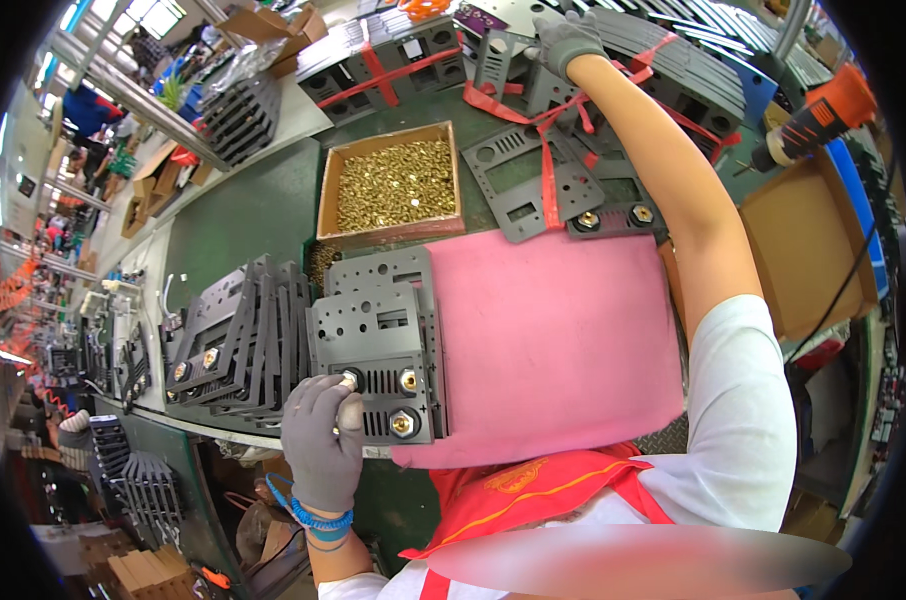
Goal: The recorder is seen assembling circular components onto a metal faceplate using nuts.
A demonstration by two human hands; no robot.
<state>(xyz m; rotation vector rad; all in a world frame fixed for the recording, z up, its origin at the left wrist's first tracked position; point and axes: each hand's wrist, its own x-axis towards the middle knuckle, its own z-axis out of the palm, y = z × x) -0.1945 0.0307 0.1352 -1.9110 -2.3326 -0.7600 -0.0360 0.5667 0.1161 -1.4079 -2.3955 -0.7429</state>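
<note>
My left hand (323, 440), in a grey glove, is closed on the near left edge of a dark grey metal panel (368, 325). This panel has round holes, slots and brass fittings with nuts (404, 424), and lies on top of other panels. At the far side, my gloved right hand (569, 45) reaches among grey panels bound with red tape. Its fingers seem bent round the top of an upright panel (495, 62), though the grip is partly hidden. Below it lie a loose slotted panel (493, 180) and a panel with two brass fittings (613, 222).
A pink mat (558, 340) covers the bench before me. Beyond it stands an open box (458, 215) of small brass parts. Leaning panels (238, 335) are at left, taped stacks (383, 65) at the back. An orange-black power driver (823, 115) hangs at right above a cardboard box (808, 250).
</note>
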